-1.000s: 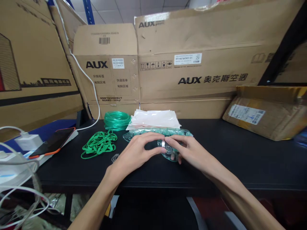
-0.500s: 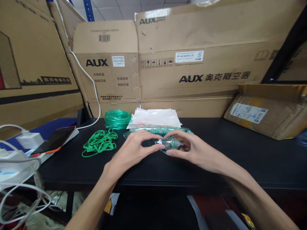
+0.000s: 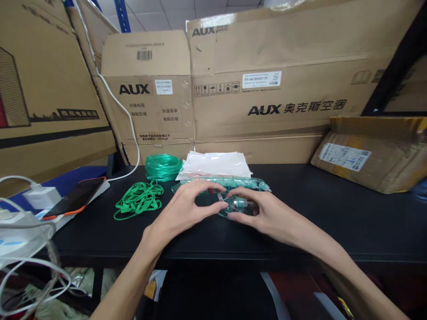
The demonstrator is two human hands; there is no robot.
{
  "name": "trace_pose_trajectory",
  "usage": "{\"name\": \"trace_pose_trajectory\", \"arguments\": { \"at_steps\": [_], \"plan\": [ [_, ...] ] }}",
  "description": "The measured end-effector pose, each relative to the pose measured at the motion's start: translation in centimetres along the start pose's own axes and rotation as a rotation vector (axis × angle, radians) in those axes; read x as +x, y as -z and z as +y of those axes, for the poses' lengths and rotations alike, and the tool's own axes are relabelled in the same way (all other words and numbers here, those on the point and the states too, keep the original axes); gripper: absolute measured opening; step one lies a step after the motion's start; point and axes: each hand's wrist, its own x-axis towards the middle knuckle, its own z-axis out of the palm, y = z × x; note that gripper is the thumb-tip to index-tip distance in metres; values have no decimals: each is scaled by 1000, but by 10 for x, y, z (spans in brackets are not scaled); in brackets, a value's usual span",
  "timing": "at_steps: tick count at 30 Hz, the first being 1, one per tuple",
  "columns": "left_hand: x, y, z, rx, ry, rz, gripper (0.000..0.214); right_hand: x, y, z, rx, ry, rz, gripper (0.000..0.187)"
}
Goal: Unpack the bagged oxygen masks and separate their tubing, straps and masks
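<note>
A clear green oxygen mask (image 3: pixel 239 203) is held just above the black table, its connector end pointing right. My right hand (image 3: pixel 268 206) curls around it from the right, thumb below and fingers above. From the other side, my left hand (image 3: pixel 185 202) pinches with thumb and forefinger at the mask's left end, where a small pale strip (image 3: pixel 219 196) stands, apparently its nose clip. The rest of that edge is partly hidden by my fingers. Right behind my hands lies a row of more clear green masks (image 3: pixel 248 182).
White flat bags (image 3: pixel 216 164) lie behind the masks. On the left are a coil of green tubing (image 3: pixel 163 167), a tangle of green elastic straps (image 3: pixel 139 200), a phone (image 3: pixel 77 198) and white chargers with cables. Cardboard boxes (image 3: pixel 273 120) wall the back; a taped carton (image 3: pixel 370 155) stands at right.
The mask has turned slightly in my hands, and the pale strip now leans. My right hand has shifted a little left and down, baring more of the masks behind. My left hand barely moved.
</note>
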Motion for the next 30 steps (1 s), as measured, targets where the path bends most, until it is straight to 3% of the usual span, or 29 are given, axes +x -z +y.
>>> {"name": "trace_pose_trajectory", "arguments": {
  "at_steps": [5, 11, 15, 21, 30],
  "plan": [
    [-8, 17, -1, 6, 64, -67, 19, -11, -19, 0, 4, 35, 34, 41],
    [-44, 35, -14, 209, 134, -191, 10, -29, -41, -1, 123, 77, 181, 28],
    [-64, 43, -23, 340, 179, -253, 13, -31, -44, 1, 131, 83, 200, 29],
    [-77, 52, -30, 423, 235, -242, 30, -32, -43, 2, 133, 64, 186, 29],
    [-80, 55, -36, 437, 242, -227, 32, -32, -44, 3, 132, 77, 179, 30]
  ]
}}
